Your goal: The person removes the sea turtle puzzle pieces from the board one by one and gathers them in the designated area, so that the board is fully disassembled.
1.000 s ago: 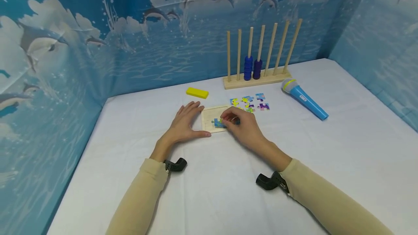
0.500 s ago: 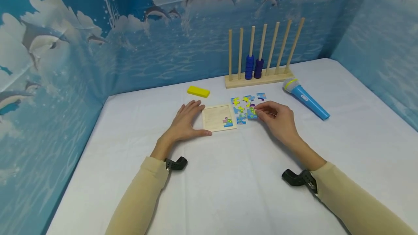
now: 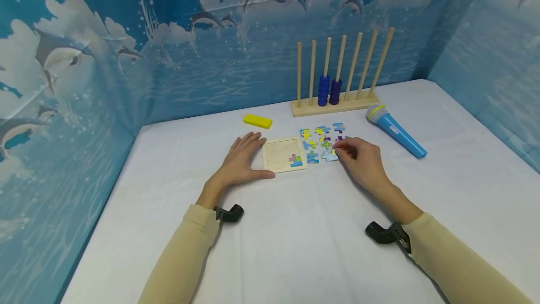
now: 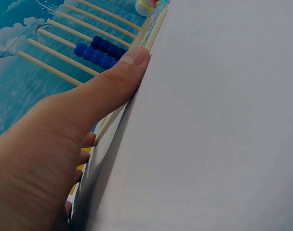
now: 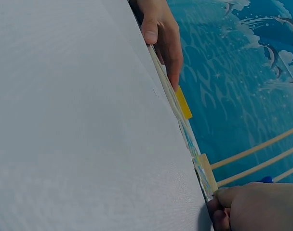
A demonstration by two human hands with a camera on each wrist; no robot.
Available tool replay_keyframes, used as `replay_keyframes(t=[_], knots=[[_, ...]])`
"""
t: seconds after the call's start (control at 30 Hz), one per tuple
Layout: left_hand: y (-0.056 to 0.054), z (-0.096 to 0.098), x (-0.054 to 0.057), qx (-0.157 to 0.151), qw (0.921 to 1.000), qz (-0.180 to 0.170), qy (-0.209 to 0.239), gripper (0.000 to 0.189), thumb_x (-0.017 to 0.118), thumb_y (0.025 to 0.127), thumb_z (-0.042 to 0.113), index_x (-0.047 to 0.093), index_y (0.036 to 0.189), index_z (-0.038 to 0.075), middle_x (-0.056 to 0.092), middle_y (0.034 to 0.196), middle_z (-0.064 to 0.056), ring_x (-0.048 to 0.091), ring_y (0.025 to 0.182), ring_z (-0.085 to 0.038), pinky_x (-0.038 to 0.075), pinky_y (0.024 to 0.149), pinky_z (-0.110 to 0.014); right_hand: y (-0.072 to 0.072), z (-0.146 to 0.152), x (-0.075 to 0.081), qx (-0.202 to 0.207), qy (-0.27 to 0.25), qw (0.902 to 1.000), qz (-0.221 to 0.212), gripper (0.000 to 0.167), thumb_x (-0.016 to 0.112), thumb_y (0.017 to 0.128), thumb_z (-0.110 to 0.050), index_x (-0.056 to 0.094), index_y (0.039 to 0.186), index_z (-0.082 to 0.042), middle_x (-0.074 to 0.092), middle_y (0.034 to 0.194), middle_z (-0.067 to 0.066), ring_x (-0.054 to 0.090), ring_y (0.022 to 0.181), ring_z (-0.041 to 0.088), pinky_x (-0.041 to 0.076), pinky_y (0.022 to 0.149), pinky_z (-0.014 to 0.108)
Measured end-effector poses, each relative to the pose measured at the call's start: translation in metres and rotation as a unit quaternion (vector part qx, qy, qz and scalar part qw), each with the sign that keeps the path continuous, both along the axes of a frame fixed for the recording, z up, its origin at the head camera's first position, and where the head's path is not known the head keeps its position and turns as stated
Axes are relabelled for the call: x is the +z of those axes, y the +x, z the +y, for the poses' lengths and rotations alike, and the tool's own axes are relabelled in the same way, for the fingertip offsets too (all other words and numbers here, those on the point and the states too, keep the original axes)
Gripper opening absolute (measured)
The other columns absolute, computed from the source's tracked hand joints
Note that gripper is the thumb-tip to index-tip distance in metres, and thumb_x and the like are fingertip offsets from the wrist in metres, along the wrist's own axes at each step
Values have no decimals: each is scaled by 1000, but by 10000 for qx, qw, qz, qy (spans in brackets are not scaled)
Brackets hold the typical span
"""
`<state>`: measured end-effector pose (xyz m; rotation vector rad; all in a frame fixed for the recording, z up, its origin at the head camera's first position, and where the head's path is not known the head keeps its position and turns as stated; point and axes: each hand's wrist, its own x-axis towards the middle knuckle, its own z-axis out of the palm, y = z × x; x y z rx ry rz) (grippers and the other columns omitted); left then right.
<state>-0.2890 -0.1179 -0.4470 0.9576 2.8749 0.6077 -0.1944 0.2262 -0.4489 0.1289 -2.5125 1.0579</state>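
Note:
My left hand [image 3: 240, 161] rests at the left side of a shallow wooden puzzle tray [image 3: 276, 154], thumb at the near corner and fingertips by the far one. The left wrist view shows the thumb [image 4: 113, 79] extended along the tray's edge. One pink, green and blue puzzle piece [image 3: 296, 161] lies in the tray's near right corner. With thumb and index finger, my right hand [image 3: 363, 159] pinches a pale blue puzzle piece [image 3: 329, 155] at the near edge of the loose pieces [image 3: 312, 158]. In the right wrist view the right hand [image 5: 257, 207] largely hides its piece.
Several loose puzzle pieces lie just right of the tray. Behind them stands a wooden peg rack [image 3: 337, 106] with blue and purple beads. A yellow block [image 3: 258, 121] lies behind the tray, and a blue toy microphone [image 3: 396, 130] lies at the right. Dolphin-print curtains [image 3: 190, 74] surround the white table.
My right hand has moved right from over the tray to the loose pieces, then slightly nearer me with a piece. A blue piece seen mid-tray earlier is gone from there. The left hand stays put.

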Motion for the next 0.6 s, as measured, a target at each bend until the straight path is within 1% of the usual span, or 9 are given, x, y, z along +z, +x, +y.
replay_keyframes(t=[0.13, 0.3, 0.37, 0.47, 0.6], knots=[[1, 1, 1, 10, 10000, -9, -11, 108, 80, 79, 70, 37, 165, 20, 24, 176, 1, 10, 165, -19, 1, 134, -47, 1, -1, 0, -39, 95, 9997, 203, 17, 72, 99, -6, 77, 115, -1, 72, 96, 14, 61, 82, 24, 40, 70, 11], [2, 1, 3, 5, 10000, -43, 43, 107, 80, 79, 68, 38, 165, 19, 25, 176, 0, 11, 165, -21, 0, 134, -48, 0, -5, -1, -8, 41, 9994, 331, 16, 73, 98, -7, 77, 113, -2, 71, 93, 11, 61, 79, 21, 41, 67, 11], [3, 1, 3, 13, 10000, -73, 32, 107, 80, 79, 68, 38, 165, 19, 24, 176, 0, 11, 165, -21, 0, 134, -48, 0, -8, -2, 106, 17, 9993, 358, 16, 74, 97, -6, 77, 112, -2, 71, 93, 10, 62, 79, 20, 43, 67, 11], [3, 1, 2, 20, 9999, -109, 30, 107, 80, 79, 69, 38, 165, 19, 24, 176, 0, 10, 165, -21, 0, 134, -48, -3, -15, -4, 352, 18, 9986, 407, 16, 75, 96, -5, 77, 112, -4, 72, 94, 9, 62, 80, 18, 46, 69, 14], [2, 1, 2, 19, 10000, -77, 32, 108, 79, 79, 69, 37, 165, 20, 24, 176, 1, 10, 165, -21, 0, 134, -47, -6, -27, -6, 700, 11, 9968, 388, 19, 77, 96, -7, 77, 114, -5, 72, 96, 7, 62, 82, 18, 50, 73, 24]])
